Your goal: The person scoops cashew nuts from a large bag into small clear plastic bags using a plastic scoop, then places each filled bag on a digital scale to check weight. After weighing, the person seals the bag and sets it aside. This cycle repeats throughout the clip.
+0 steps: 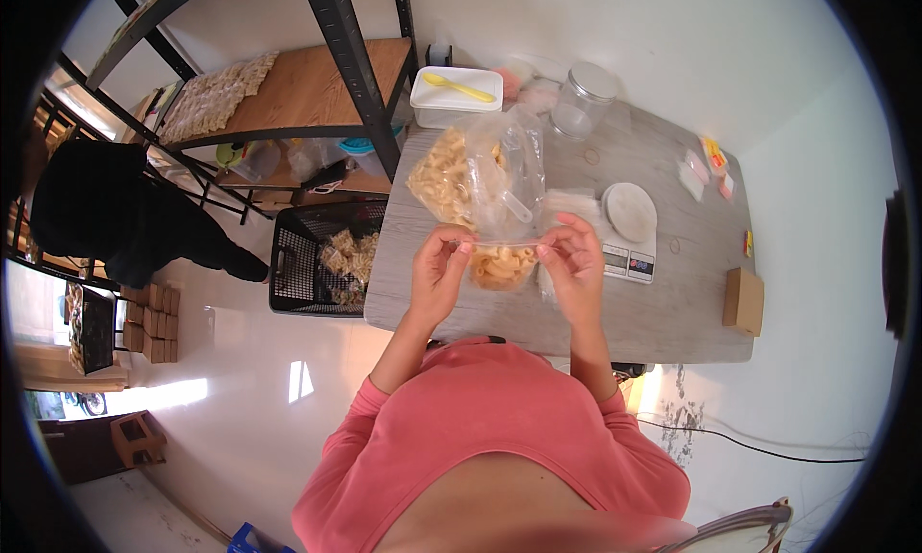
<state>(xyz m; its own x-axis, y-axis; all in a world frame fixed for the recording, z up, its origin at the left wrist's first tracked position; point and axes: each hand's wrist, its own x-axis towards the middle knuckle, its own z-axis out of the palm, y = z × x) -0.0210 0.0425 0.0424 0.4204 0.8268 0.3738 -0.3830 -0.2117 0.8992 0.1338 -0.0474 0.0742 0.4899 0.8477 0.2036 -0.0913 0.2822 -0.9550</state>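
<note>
Between my hands hangs a small see-through plastic bag [501,270] with pale yellow curled snack pieces in it. My left hand [440,273] pinches one top corner of it, and my right hand [573,270] pinches the other, so the mouth edge is stretched straight between them. Just beyond stands a large open plastic bag [444,177] filled with the same kind of pieces. A whitish scoop handle [517,206] shows at its right side. Right of my right hand is a kitchen scale [629,263] with a round whitish lid or dish [631,212] on it.
On the grey table [691,308] are a white tub [451,102] with a yellow spoon [459,87], a jar [583,102], flat plastic bags [570,204] and a brown box [743,301]. A black crate [288,275] of packed snacks stands left. A person in black [96,212] is farther left, near shelves [317,83].
</note>
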